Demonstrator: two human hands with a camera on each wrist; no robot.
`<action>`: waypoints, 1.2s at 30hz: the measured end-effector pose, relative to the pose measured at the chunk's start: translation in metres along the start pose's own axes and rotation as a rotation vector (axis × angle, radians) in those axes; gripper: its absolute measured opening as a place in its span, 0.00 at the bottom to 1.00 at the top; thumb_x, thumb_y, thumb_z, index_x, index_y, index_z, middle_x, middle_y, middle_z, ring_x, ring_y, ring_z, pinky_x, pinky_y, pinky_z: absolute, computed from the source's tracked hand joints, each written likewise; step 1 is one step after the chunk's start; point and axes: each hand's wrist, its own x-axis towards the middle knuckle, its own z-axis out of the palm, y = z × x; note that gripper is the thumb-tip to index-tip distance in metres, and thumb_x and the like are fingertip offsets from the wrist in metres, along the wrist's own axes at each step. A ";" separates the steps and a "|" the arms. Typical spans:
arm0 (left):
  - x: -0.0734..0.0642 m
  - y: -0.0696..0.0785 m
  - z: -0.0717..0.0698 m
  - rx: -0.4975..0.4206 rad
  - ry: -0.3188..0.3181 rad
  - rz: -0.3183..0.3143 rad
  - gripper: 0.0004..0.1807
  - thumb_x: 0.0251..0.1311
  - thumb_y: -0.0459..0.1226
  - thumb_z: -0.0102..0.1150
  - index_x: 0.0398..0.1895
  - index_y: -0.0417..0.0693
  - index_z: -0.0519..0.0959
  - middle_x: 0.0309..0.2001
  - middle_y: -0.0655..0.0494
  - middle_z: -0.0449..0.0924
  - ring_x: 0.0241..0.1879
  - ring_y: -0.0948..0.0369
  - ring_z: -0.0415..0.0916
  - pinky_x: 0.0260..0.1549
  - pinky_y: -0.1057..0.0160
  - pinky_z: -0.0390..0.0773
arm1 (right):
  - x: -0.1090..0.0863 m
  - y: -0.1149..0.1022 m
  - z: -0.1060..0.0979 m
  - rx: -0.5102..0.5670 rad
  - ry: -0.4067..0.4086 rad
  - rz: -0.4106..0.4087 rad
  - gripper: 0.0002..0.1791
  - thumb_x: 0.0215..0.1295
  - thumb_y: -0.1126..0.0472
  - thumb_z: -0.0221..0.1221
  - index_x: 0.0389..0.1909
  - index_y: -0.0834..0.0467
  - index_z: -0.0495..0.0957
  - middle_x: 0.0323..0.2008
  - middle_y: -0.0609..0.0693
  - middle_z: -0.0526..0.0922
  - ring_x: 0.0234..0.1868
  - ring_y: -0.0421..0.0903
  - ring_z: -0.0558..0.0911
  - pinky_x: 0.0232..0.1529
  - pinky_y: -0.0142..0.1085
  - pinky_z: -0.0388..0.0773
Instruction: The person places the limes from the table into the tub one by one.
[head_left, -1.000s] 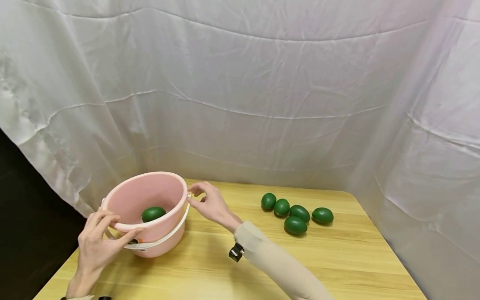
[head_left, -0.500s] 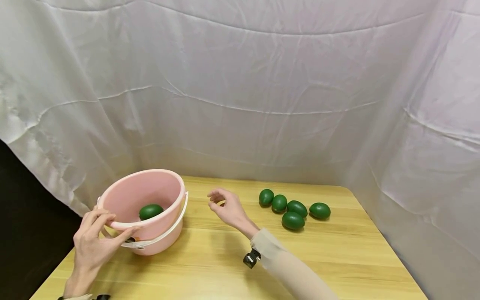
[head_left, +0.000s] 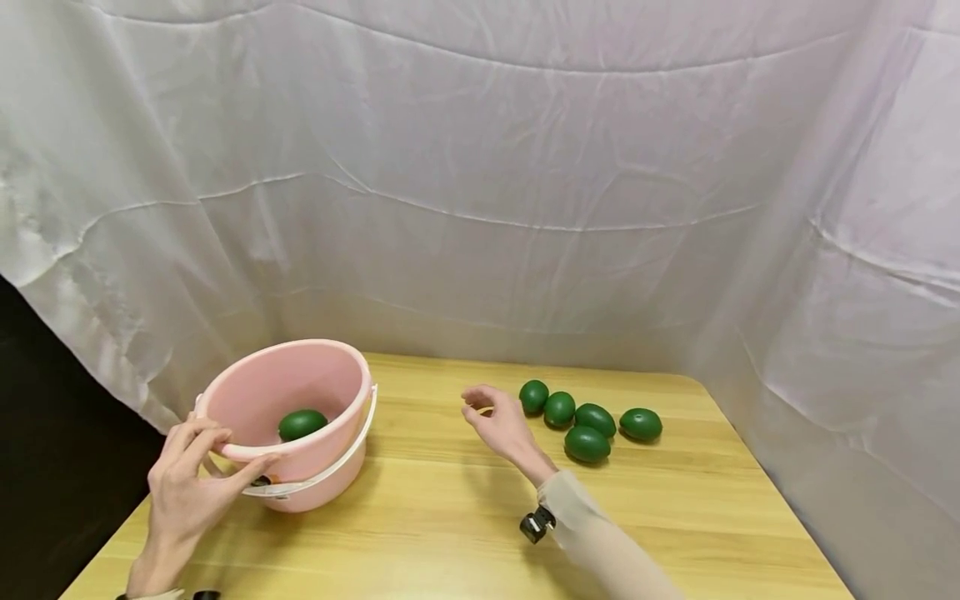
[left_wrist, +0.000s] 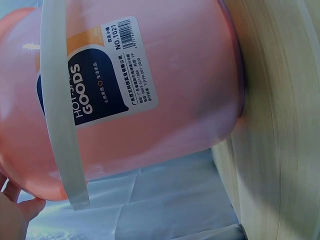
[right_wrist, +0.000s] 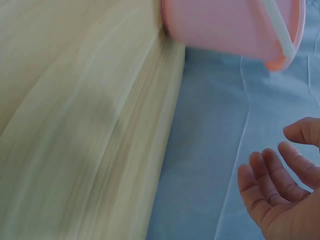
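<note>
A pink bucket (head_left: pixel 330 454) with a white handle (head_left: pixel 365 433) stands at the left of the table. My left hand (head_left: pixel 180 487) grips its near-left rim, fingers over the edge and thumb along the outside. One dark green avocado (head_left: pixel 302 423) lies inside; any others there are hidden. In the left wrist view the bucket's wall carries a printed label (left_wrist: pixel 110 70), partly crossed by the handle. My right hand (head_left: pixel 504 423) is in the air over the mid-table, fingers loosely bent, holding nothing. Just right of it several avocados (head_left: pixel 587 444) lie in a loose cluster.
The wooden table (head_left: pixel 450 525) ends at a back edge behind the avocados. Whitish cloth (head_left: pixel 480 192) hangs behind and on both sides. Dark space (head_left: pixel 60 433) lies past the table's left edge.
My right hand has left the bucket's right side and moved right, toward the avocado cluster. My left hand stays on the rim. The view has shifted slightly.
</note>
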 end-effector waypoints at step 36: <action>0.011 0.018 -0.001 0.012 -0.018 0.001 0.44 0.44 0.69 0.65 0.21 0.31 0.75 0.29 0.39 0.72 0.48 0.80 0.64 0.58 0.83 0.62 | -0.041 0.080 -0.103 -0.442 0.074 0.190 0.23 0.64 0.59 0.62 0.57 0.65 0.77 0.56 0.64 0.78 0.59 0.63 0.75 0.58 0.59 0.72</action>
